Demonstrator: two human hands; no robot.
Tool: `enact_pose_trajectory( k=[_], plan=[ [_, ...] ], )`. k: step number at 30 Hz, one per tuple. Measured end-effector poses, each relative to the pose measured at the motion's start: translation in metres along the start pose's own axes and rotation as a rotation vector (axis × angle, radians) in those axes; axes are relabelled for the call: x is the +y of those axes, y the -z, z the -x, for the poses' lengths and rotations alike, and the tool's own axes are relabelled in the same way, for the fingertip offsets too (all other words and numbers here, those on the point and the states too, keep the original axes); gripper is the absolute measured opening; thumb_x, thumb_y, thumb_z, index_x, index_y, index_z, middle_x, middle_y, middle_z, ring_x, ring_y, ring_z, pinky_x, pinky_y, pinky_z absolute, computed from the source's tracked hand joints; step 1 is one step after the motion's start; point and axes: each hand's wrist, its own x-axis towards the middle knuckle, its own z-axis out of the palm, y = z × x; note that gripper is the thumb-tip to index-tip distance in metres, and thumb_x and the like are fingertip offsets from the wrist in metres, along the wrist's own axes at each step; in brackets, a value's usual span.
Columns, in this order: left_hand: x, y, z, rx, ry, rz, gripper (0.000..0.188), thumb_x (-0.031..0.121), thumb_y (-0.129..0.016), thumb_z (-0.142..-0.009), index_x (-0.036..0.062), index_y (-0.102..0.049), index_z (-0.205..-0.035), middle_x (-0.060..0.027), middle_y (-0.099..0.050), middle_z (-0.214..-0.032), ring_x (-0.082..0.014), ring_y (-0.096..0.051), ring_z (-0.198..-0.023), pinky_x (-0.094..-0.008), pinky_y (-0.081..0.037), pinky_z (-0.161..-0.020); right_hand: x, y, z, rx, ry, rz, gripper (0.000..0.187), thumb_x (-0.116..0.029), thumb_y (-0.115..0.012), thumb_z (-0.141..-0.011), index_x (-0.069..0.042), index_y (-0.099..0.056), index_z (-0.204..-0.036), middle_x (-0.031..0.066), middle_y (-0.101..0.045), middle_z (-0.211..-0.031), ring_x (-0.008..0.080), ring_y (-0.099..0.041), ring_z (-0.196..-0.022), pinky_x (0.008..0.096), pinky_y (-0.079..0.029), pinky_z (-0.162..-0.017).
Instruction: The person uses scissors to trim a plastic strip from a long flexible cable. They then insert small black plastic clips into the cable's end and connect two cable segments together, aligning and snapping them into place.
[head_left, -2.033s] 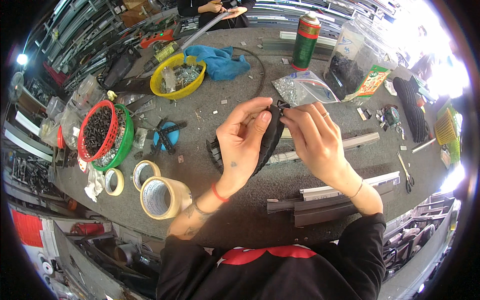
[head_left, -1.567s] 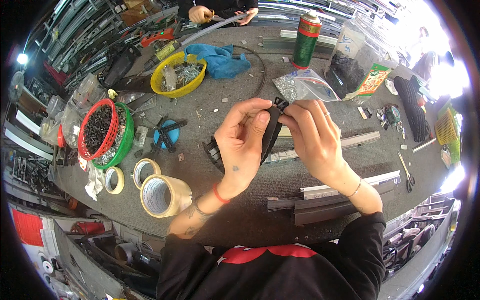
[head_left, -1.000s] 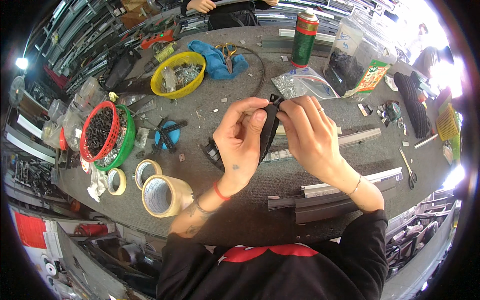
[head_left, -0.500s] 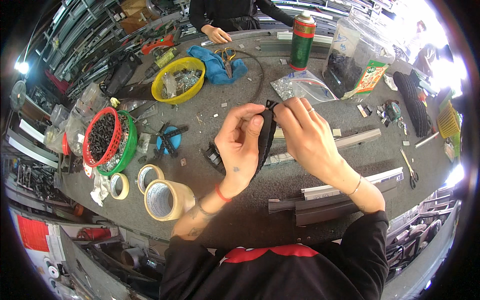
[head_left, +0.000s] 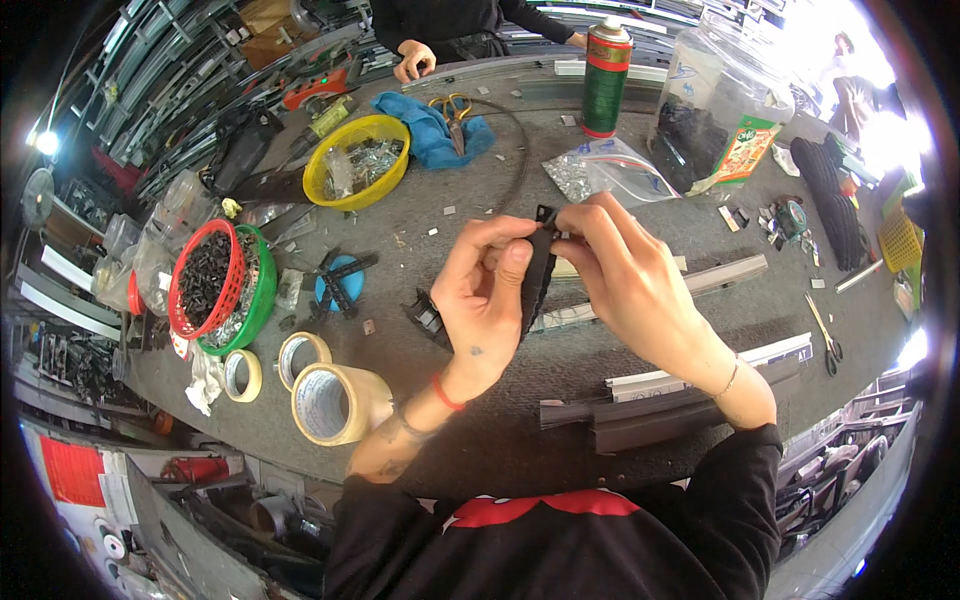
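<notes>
Both of my hands hold one black plastic strip [head_left: 537, 280] upright above the middle of the grey workbench [head_left: 480, 440]. My left hand [head_left: 487, 300] pinches its left side, thumb against the strip. My right hand [head_left: 625, 280] grips its top end from the right with the fingertips. More black parts [head_left: 425, 312] lie on the bench just left of my left hand. A grey metal profile [head_left: 720, 277] lies across the bench under my hands.
Tape rolls [head_left: 335, 400] lie at the lower left beside a red basket of black parts [head_left: 205, 280]. A yellow bowl [head_left: 355, 160], blue cloth [head_left: 435, 135], spray can [head_left: 605, 75] and plastic bags [head_left: 600, 170] stand farther back. Another person's hand [head_left: 412, 58] rests at the far edge. Scissors [head_left: 825, 335] lie at the right.
My hands have stayed closed on the black strip, shifting slightly along it. The view has tilted, so the far-side person's hands and torso show more.
</notes>
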Motion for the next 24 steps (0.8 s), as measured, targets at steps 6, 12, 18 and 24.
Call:
enact_pose_trajectory(
  k=[6,12,18,24],
  plan=[
    [0.000,0.002,0.002,-0.007,-0.068,-0.063,0.013,0.002,-0.057,-0.089,-0.0011,-0.059,-0.101,-0.0016,-0.054,-0.086,-0.0035,-0.050,-0.073,-0.0168,-0.040,-0.064,-0.003,-0.003,0.004,0.009,0.048,0.028,0.019,-0.003,-0.061,-0.075,-0.001,-0.049,-0.090,0.0098,-0.049,-0.079,0.0265,-0.058,-0.071,0.0356,-0.049,-0.057],
    [0.000,0.002,0.004,-0.034,-0.141,-0.175,0.014,0.001,-0.060,-0.087,-0.0006,-0.060,-0.101,-0.0048,-0.059,-0.091,-0.0071,-0.055,-0.075,-0.0185,-0.043,-0.065,-0.001,0.002,0.006,-0.004,0.065,0.011,0.023,0.001,-0.060,-0.073,0.000,-0.050,-0.094,0.0105,-0.049,-0.080,0.0254,-0.058,-0.074,0.0349,-0.049,-0.057],
    [0.001,-0.006,0.013,0.029,0.101,0.041,0.016,-0.004,-0.065,-0.081,-0.0002,-0.061,-0.096,-0.0073,-0.060,-0.090,-0.0106,-0.060,-0.078,-0.0205,-0.046,-0.068,0.003,0.009,0.011,-0.107,-0.012,0.008,0.022,0.001,-0.060,-0.076,-0.001,-0.050,-0.095,0.0108,-0.049,-0.081,0.0274,-0.057,-0.071,0.0365,-0.048,-0.057],
    [-0.005,-0.002,0.011,-0.118,-0.244,-0.336,0.021,-0.011,-0.066,-0.073,0.0011,-0.060,-0.089,-0.0124,-0.063,-0.083,-0.0181,-0.063,-0.075,-0.0230,-0.049,-0.066,0.009,0.011,0.015,-0.159,-0.150,-0.285,0.015,0.003,-0.056,-0.081,0.001,-0.050,-0.095,0.0145,-0.052,-0.079,0.0309,-0.056,-0.066,0.0347,-0.046,-0.056]
  ],
)
